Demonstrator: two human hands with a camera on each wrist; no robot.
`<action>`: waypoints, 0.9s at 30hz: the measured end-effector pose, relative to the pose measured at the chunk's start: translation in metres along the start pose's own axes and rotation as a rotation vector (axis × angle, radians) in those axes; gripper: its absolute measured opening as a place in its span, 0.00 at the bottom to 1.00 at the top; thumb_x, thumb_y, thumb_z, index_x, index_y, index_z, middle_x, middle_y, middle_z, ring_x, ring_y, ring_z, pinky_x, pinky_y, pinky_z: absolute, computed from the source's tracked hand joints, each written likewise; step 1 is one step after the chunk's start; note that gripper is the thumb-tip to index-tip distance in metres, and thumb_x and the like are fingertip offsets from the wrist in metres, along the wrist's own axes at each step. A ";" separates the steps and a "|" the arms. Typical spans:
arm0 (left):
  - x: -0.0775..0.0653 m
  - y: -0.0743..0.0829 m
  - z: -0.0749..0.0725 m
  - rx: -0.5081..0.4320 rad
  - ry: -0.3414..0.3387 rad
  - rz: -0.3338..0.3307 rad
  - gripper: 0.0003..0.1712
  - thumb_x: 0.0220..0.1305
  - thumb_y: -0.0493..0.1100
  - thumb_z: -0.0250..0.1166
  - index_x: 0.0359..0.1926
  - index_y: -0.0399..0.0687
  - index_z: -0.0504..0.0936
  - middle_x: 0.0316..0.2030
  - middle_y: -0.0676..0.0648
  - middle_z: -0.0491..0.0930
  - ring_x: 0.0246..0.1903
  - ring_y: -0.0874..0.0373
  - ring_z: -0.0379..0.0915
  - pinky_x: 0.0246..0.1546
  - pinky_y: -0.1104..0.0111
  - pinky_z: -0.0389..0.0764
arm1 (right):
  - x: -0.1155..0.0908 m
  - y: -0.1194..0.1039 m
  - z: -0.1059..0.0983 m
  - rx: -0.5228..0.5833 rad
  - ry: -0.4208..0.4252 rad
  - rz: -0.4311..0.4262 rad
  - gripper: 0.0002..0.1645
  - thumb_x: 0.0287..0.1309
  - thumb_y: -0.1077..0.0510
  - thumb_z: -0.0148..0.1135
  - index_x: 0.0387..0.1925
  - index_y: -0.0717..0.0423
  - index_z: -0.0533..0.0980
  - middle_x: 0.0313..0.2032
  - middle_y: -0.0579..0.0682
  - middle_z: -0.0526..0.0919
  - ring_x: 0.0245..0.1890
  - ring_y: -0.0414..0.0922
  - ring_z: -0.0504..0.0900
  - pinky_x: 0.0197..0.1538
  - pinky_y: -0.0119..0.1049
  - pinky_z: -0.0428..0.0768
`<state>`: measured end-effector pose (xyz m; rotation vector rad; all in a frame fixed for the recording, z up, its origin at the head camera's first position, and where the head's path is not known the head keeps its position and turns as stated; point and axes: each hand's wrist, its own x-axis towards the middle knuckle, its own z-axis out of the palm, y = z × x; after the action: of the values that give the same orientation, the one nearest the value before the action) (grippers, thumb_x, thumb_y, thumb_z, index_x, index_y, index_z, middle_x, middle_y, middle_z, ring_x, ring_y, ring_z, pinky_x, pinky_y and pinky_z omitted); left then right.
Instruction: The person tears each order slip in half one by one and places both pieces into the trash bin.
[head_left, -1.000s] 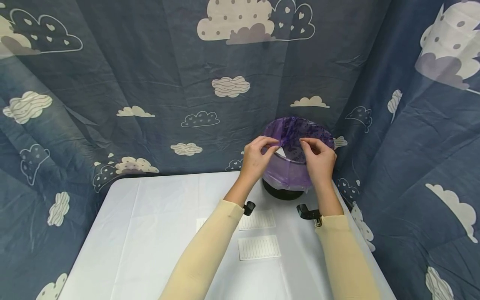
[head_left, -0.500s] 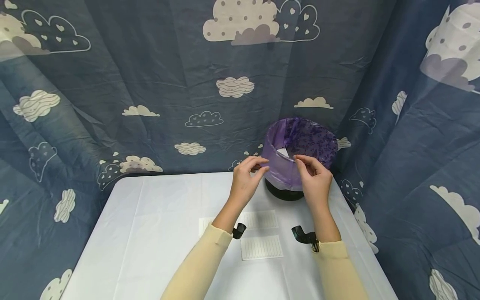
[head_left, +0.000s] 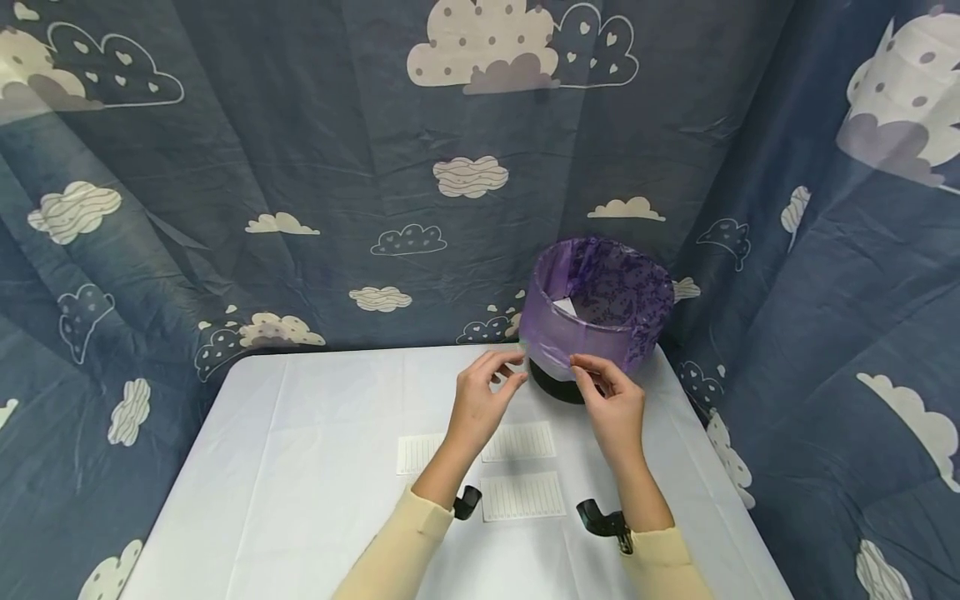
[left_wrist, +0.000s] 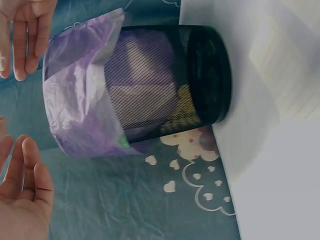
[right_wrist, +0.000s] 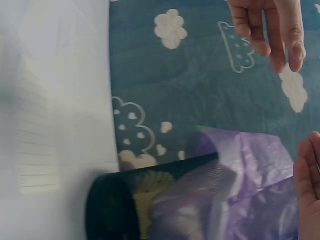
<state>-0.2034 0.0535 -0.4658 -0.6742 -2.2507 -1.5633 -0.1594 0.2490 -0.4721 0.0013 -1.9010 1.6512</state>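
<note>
Just beyond both hands stands a mesh bin (left_wrist: 212, 75) with a purple bag (head_left: 558, 337) folded over its top. The bag looks thin, light, soft and slippery, probably easy to tear, so its folded-down edge would be the place to pinch gently; the bin seems stiffer. The left hand (head_left: 480, 398) is relaxed, thumb and fingers parted; the right hand (head_left: 613, 406) has a narrower gap. Neither visibly holds anything.

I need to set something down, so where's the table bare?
Widest: the white tablecloth between its left edge, the left sleeve and the lined cards. A narrower strip lies between the right sleeve and right edge. Crowded: by the mesh wastebasket, left hand and right hand.
</note>
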 end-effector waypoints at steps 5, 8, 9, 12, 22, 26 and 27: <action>-0.015 -0.003 -0.001 -0.004 -0.005 -0.038 0.15 0.66 0.39 0.75 0.54 0.49 0.89 0.46 0.50 0.90 0.40 0.58 0.86 0.43 0.61 0.87 | -0.017 0.009 -0.002 0.020 -0.025 0.021 0.09 0.66 0.69 0.69 0.47 0.64 0.87 0.45 0.49 0.92 0.44 0.34 0.88 0.51 0.21 0.83; -0.024 -0.007 -0.001 -0.008 0.004 -0.051 0.16 0.66 0.39 0.75 0.55 0.49 0.89 0.47 0.49 0.90 0.40 0.57 0.86 0.43 0.60 0.87 | -0.024 0.014 -0.002 0.023 -0.030 0.015 0.11 0.65 0.72 0.69 0.47 0.64 0.87 0.46 0.56 0.92 0.44 0.31 0.88 0.52 0.21 0.83; -0.027 -0.008 0.000 -0.009 0.009 -0.053 0.16 0.66 0.39 0.75 0.55 0.48 0.89 0.47 0.49 0.90 0.39 0.57 0.86 0.42 0.59 0.87 | -0.027 0.016 -0.002 0.021 -0.036 0.012 0.11 0.64 0.72 0.69 0.47 0.63 0.87 0.46 0.58 0.92 0.45 0.31 0.88 0.52 0.21 0.84; -0.037 -0.012 0.001 -0.011 0.020 -0.074 0.16 0.66 0.39 0.75 0.55 0.48 0.88 0.47 0.47 0.90 0.39 0.56 0.86 0.42 0.58 0.87 | -0.035 0.020 0.000 0.007 -0.055 -0.003 0.12 0.64 0.72 0.69 0.48 0.62 0.87 0.47 0.63 0.91 0.45 0.31 0.88 0.53 0.21 0.83; -0.071 -0.029 0.006 0.002 0.043 -0.160 0.17 0.65 0.37 0.76 0.55 0.49 0.88 0.46 0.47 0.90 0.37 0.60 0.85 0.41 0.61 0.87 | -0.056 0.034 0.007 -0.028 -0.097 0.033 0.13 0.64 0.72 0.69 0.48 0.59 0.88 0.47 0.63 0.91 0.46 0.31 0.87 0.54 0.20 0.82; -0.081 -0.036 0.008 0.016 0.046 -0.179 0.18 0.64 0.37 0.76 0.55 0.49 0.88 0.47 0.45 0.89 0.37 0.60 0.85 0.40 0.62 0.86 | -0.065 0.038 0.007 -0.064 -0.103 0.068 0.13 0.64 0.72 0.70 0.48 0.59 0.88 0.46 0.59 0.92 0.46 0.33 0.87 0.54 0.20 0.82; -0.082 -0.037 0.008 0.018 0.045 -0.184 0.18 0.64 0.37 0.76 0.55 0.49 0.88 0.47 0.45 0.89 0.36 0.60 0.85 0.40 0.61 0.86 | -0.067 0.039 0.007 -0.072 -0.105 0.076 0.13 0.64 0.72 0.70 0.47 0.59 0.88 0.46 0.59 0.92 0.46 0.34 0.87 0.54 0.19 0.81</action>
<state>-0.1545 0.0338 -0.5398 -0.4324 -2.3471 -1.6211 -0.1232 0.2254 -0.5368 -0.0139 -2.0615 1.6612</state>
